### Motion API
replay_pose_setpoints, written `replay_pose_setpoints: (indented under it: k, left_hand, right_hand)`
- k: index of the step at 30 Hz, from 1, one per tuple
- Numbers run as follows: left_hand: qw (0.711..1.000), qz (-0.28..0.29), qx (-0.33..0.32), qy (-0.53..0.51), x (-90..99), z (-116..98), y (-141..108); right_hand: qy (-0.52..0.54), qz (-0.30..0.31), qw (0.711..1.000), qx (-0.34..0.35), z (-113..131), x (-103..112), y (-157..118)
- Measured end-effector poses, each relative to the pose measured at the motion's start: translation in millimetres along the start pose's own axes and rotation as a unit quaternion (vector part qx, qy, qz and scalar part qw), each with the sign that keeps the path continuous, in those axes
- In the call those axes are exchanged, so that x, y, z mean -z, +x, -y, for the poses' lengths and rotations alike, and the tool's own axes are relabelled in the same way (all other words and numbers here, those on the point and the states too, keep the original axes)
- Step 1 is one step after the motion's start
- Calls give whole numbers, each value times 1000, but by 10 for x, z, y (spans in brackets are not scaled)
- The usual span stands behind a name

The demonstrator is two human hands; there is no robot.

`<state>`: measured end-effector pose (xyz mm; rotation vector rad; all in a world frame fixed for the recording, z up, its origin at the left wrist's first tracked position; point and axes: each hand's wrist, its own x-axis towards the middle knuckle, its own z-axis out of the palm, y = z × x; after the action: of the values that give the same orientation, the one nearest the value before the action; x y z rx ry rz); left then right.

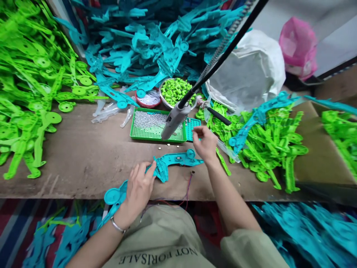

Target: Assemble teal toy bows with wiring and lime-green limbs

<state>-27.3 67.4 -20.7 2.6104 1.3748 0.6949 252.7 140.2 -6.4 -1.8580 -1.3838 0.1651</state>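
My left hand holds a long teal plastic half-shell flat on the table, its fingers wrapped over the left part. A small metal piece sits in a slot of the shell near its right end. My right hand hovers above that end, beside a small teal basket. Its fingers are curled together, and whatever they may hold is too small to tell. Behind the shell stands a green basket of small silvery metal parts. Several tiny round metal pieces lie between basket and shell.
A grey screwdriver hangs from a cord over the green basket. Bowls of green pieces and whitish pieces stand behind. Green shells pile at left, teal shells at back, green shells at right. Thin wires cross the front edge.
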Motion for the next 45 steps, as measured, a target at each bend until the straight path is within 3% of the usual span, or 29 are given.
replay_pose_setpoints:
  k: [3, 5, 10, 14, 17, 19, 22, 26, 32, 39, 42, 45]
  left_hand:
    - [1000, 15, 14, -8, -15, 3, -17]
    - [999, 23, 23, -10, -23, -3, -32]
    - [999, 40, 32, -18, -20, -14, -50]
    - [998, 49, 38, -24, -15, -13, -40]
    - [997, 57, 40, -28, -14, -18, -39]
    - [997, 63, 41, -32, -16, -23, -43]
    - [996, 67, 44, -41, -32, -21, -47]
    - [995, 72, 49, -55, -56, 2, -40]
    - [994, 69, 41, -68, -73, 31, -27]
    - [994, 62, 31, -87, -87, 28, -37]
    - [991, 78, 37, -104, -82, 37, -22]
    - [988, 97, 37, -118, -90, 79, 17]
  right_hand:
    - [-25, 75, 997, -6, -176, -180, 466]
    - [-42, 92, 995, -12, -246, -309, 614]
    - [-90, 83, 992, -31, -322, -485, 666]
    - [-135, 66, 987, -51, -315, -416, 675]
    - [-73, 48, 993, -78, -220, -224, 506]
    - [12, 40, 995, -93, -113, -67, 242]
    - [149, 89, 976, -129, 60, 103, -265]
    - [222, 137, 944, -201, 196, 94, -721]
    - [190, 119, 949, -222, 200, -31, -787]
    - [87, 103, 977, -167, 232, -50, -835]
    - [30, 95, 989, -110, 250, -35, -895]
    - [-46, 97, 994, 8, 236, -1, -970]
